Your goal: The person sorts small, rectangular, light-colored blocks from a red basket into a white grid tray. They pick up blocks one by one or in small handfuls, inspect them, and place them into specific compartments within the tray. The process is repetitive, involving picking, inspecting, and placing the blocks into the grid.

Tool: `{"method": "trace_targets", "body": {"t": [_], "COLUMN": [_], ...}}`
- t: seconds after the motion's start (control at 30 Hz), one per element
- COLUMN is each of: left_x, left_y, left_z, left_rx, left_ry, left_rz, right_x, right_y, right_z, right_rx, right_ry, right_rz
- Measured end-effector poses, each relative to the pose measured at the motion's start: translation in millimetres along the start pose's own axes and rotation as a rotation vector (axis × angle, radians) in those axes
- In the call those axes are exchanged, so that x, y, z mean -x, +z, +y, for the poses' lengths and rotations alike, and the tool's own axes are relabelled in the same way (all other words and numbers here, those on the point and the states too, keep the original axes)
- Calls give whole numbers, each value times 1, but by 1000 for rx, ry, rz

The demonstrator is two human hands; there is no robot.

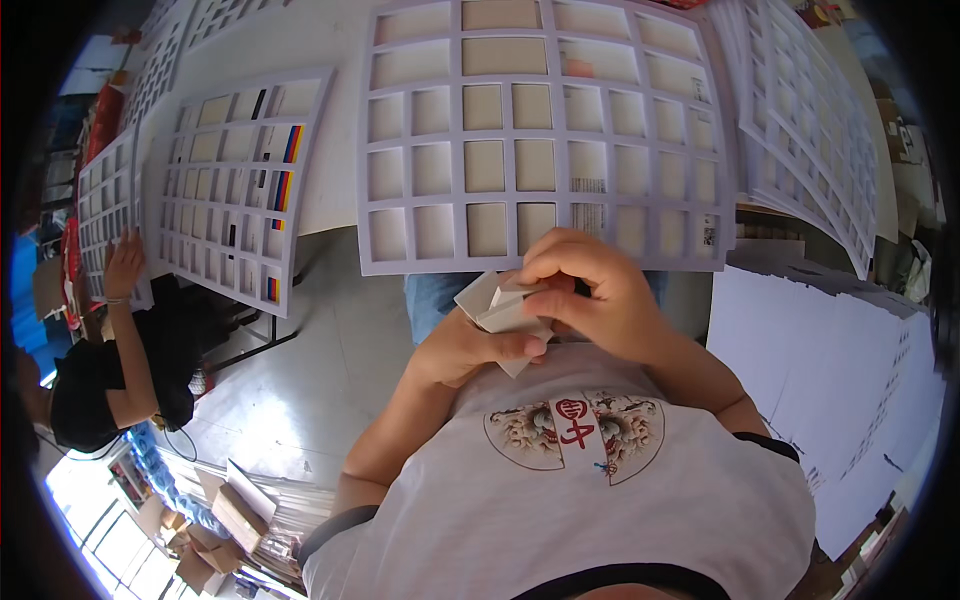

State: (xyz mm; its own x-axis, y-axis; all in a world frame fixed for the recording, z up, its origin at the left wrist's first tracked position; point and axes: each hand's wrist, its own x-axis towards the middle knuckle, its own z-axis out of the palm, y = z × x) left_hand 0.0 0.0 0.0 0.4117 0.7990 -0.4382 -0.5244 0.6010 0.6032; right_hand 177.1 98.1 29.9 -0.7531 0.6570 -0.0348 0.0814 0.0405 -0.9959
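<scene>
Close in front of my shirt, my left hand [462, 347] is closed around several small off-white card pieces [505, 315], with its thumb lying across them. My right hand [597, 295] pinches the upper edge of these pieces between thumb and bent fingers. The pieces look folded or stacked at angles; how they join is hidden by my fingers. Just beyond my hands, a large white grid frame [420, 267] lies on the table, its near edge overhanging towards me. Rectangular openings fill it, and the middle columns show beige backing.
More white grid frames lie to the left [318, 100] and the right [745, 100] on the white table [335, 190]. A co-worker's hand [124, 262] rests on a far-left frame. A large white board [810, 370] stands at my right. Cardboard boxes [212, 550] sit at the lower left.
</scene>
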Motion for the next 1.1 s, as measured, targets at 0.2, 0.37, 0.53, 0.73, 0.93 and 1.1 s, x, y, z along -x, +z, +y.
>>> {"method": "trace_targets", "body": {"t": [0.2,0.37,0.53,0.73,0.93,1.1], "left_x": [-14,-24,-32,-32,-38,-39], "left_y": [24,17,6,10,19,21], "left_z": [8,4,-5,3,1,2], "left_rx": [116,-110,-88,-27,-138,-254], "left_ry": [-16,-133,-99,-107,-95,-131], "left_rz": [78,54,80,125,28,-36], "right_x": [11,6,4,25,39,41], "right_y": [-19,-51,-54,-50,-52,-53], "right_z": [7,23,50,43,8,17], "right_rx": [60,232,499,1020,294,152], "right_ry": [-125,-3,-52,-267,20,-8], "right_rz": [410,620,368,128,101,485]}}
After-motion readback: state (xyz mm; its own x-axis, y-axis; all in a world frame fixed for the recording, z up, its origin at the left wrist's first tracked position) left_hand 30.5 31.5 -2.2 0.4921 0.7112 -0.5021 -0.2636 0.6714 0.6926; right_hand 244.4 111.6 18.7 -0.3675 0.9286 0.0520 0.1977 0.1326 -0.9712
